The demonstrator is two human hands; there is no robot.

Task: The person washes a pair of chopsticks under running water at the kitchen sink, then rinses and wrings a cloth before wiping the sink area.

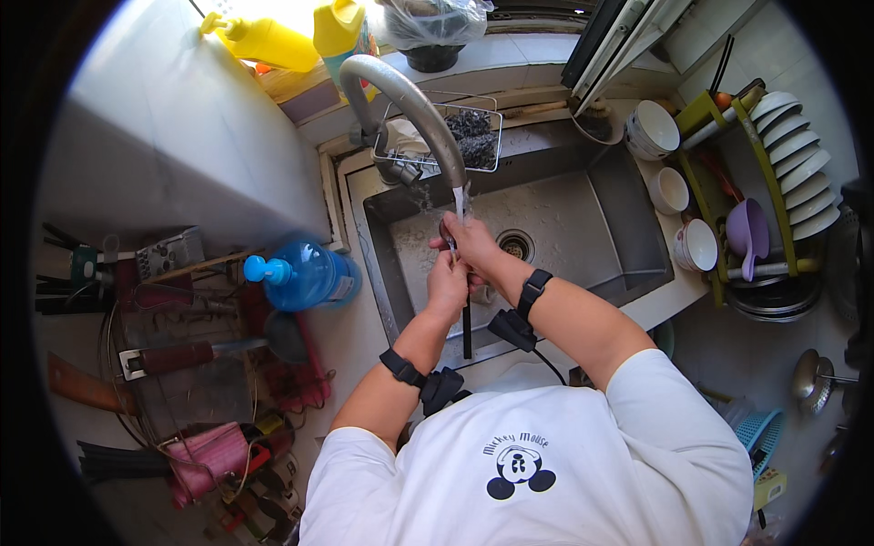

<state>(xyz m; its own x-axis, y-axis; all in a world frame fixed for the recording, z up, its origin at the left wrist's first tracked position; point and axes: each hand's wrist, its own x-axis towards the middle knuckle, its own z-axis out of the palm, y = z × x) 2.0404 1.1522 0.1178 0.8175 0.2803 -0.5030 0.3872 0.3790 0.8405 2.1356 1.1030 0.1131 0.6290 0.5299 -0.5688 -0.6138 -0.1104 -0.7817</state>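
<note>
Water runs from the curved metal faucet [410, 89] onto my hands above the stainless steel sink [560, 198]. My left hand [447, 283] grips a slender utensil with a black handle [467, 331], which points down towards the sink's near edge. Just beyond it, my right hand [471, 242] closes around the utensil's upper part, directly under the stream. My fingers cover most of that part, so its exact kind cannot be told. The drain [515, 246] shows to the right of my hands.
A blue pump bottle [311, 276] stands left of the sink. A wire basket [495, 147] with dark scouring pads hangs behind the faucet. Bowls [668, 191] line the right edge beside a green dish rack [765, 164] of plates. Knives and a ladle [283, 338] lie at left.
</note>
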